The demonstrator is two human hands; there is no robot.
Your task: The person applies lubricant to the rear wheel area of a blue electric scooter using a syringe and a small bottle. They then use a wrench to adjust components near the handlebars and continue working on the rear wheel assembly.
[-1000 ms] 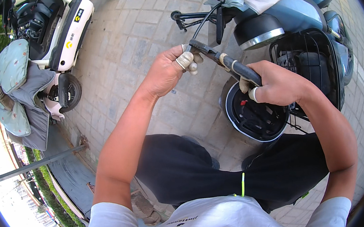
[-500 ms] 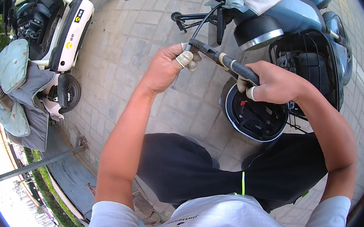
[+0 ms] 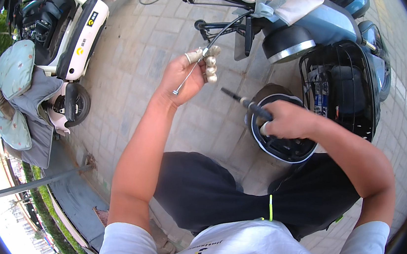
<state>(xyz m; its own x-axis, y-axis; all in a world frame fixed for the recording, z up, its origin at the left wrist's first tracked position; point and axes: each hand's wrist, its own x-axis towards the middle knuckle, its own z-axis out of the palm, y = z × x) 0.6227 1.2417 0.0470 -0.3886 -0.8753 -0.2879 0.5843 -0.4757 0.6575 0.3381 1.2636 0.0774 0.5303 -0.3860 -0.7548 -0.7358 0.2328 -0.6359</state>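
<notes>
Right of the half-curled left hand (image 3: 193, 70) pinching a sheathed cable (image 3: 217, 37), pliers (image 3: 253, 106) in the clenched right hand (image 3: 286, 121) have swung away, leaving the cable to the left alone.

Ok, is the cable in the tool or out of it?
Out. The left hand holds the cable, and the right hand holds the tool lower and to the right, with a visible gap between them.
</notes>
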